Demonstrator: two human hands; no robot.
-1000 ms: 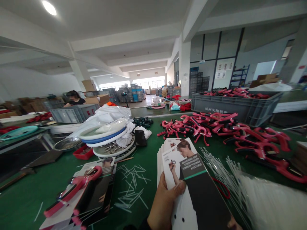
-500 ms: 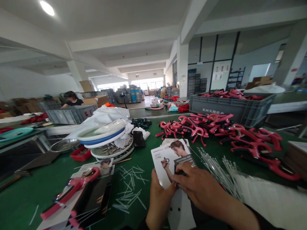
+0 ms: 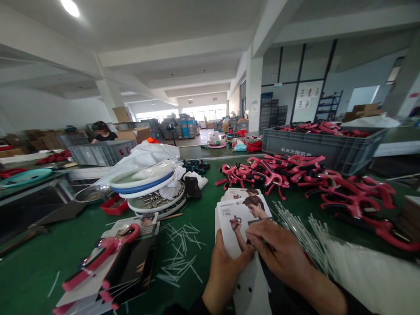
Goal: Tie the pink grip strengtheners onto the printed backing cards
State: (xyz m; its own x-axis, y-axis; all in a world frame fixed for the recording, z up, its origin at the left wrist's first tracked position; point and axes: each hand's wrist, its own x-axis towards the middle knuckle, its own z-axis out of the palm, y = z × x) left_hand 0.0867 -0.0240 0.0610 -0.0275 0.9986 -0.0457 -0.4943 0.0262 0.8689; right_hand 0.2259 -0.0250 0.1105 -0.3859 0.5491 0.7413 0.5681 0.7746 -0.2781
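A printed white-and-black card (image 3: 233, 221) is held upright, tilted slightly, over other cards (image 3: 241, 192) behind and below it. My left hand (image 3: 226, 267) is closed on the card's lower left side, thumb across its front. My right hand (image 3: 282, 249) has its fingers pinched together at the card's right side; whatever is between those fingertips is hidden. White zip ties (image 3: 300, 229) lie just right of my right hand. At the left, pink-and-black hand grips (image 3: 106, 251) rest on cards with ties through them.
Loose white tie pieces (image 3: 180, 249) lie on the green table (image 3: 183, 297). A heap of pink grips (image 3: 282, 170) fronts a grey crate (image 3: 328, 146). Stacked round trays (image 3: 144, 188) and a red tray (image 3: 114, 205) stand left. A person (image 3: 103, 132) is behind another crate (image 3: 98, 153).
The view has shifted slightly. My right hand's fingers have drawn together at the card's right side, and more of the cards behind now shows. My left hand still holds the card.
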